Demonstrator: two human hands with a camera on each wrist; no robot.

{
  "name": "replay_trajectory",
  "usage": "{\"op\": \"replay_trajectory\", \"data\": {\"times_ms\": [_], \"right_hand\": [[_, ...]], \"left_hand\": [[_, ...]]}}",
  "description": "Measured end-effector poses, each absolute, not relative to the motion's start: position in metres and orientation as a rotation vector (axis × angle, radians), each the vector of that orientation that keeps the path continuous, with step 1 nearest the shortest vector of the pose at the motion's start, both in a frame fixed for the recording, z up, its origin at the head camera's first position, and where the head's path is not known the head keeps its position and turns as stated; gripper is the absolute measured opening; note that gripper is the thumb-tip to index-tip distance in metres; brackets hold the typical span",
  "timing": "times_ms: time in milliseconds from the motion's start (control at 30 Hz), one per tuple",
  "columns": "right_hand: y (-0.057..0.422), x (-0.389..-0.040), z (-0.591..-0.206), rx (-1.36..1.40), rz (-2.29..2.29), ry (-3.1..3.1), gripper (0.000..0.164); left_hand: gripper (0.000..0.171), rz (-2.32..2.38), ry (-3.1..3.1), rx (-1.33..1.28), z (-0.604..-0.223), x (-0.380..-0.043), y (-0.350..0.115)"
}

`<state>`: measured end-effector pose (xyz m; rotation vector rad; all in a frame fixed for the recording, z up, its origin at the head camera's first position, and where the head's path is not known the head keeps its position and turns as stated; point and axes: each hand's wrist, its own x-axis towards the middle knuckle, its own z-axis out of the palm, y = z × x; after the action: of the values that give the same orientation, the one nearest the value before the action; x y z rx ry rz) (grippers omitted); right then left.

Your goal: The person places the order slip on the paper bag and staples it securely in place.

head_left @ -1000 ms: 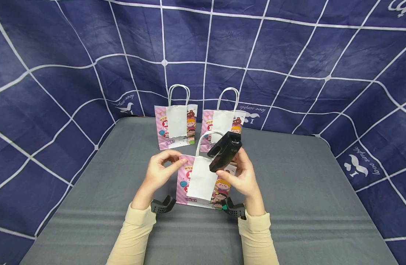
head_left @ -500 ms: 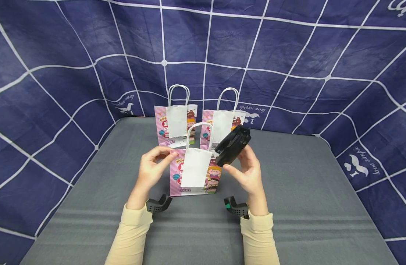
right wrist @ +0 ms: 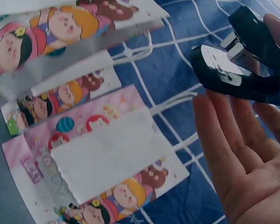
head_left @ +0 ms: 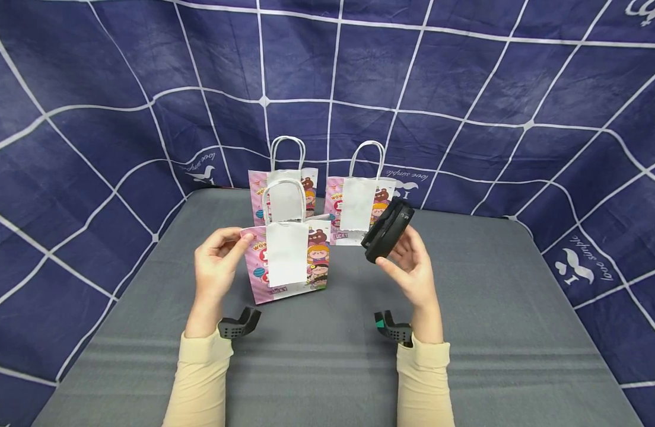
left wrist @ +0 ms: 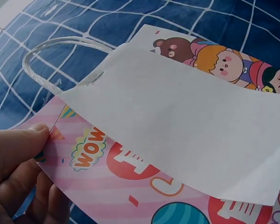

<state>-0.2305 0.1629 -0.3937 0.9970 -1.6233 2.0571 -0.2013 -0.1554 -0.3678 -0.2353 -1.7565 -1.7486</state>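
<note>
My left hand (head_left: 214,258) pinches the upper left edge of a pink paper gift bag (head_left: 257,261) with cartoon figures. A blank white paper (head_left: 287,258) covers the bag's front, below a white looped handle (left wrist: 77,42). In the left wrist view a small staple (left wrist: 97,76) shows near the paper's top edge, and my thumb (left wrist: 21,144) presses the printed side. My right hand (head_left: 410,270) holds a black stapler (head_left: 387,231), tilted, right of the bag. Its jaws stand apart in the right wrist view, with nothing between them.
Two similar bags stand behind: the left one (head_left: 258,190) is partly hidden by the held bag, and the right one (head_left: 335,207) is near the stapler. A grey cloth (head_left: 493,308) covers the table. Dark blue gridded fabric (head_left: 466,77) hangs around it.
The held bag has moved left and up with my left hand, out from beside the stapler. My right hand has drawn the stapler away to the right and turned it more upright.
</note>
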Motion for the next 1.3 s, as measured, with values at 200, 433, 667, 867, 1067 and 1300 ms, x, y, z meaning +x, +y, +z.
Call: {"op": "replay_trajectory", "data": {"times_ms": [200,433,667,867,1067,1300], "right_hand": [[0.172,-0.233,-0.398,0.973,2.208,-1.633,0.093],[0.185,-0.234,-0.407,0.887,2.191,-1.766,0.096],[0.198,-0.236,-0.415,0.748,2.186,-1.848,0.094],[0.210,-0.236,-0.422,0.527,2.192,-1.953,0.094],[0.216,-0.240,-0.430,0.396,2.213,-1.989,0.093],[0.220,-0.243,-0.441,0.284,2.217,-2.034,0.094]], "left_hand": [[0.017,-1.762,-1.680,-0.175,-0.367,-0.201,-0.165],[0.019,-1.779,-1.598,-0.085,-0.371,-0.203,-0.177],[0.013,-1.830,-1.452,-0.056,-0.383,-0.209,-0.195],[0.016,-1.809,-1.330,-0.025,-0.391,-0.213,-0.209],[0.017,-1.806,-1.298,0.034,-0.391,-0.211,-0.216],[0.016,-1.834,-1.248,0.090,-0.391,-0.208,-0.225]]}}
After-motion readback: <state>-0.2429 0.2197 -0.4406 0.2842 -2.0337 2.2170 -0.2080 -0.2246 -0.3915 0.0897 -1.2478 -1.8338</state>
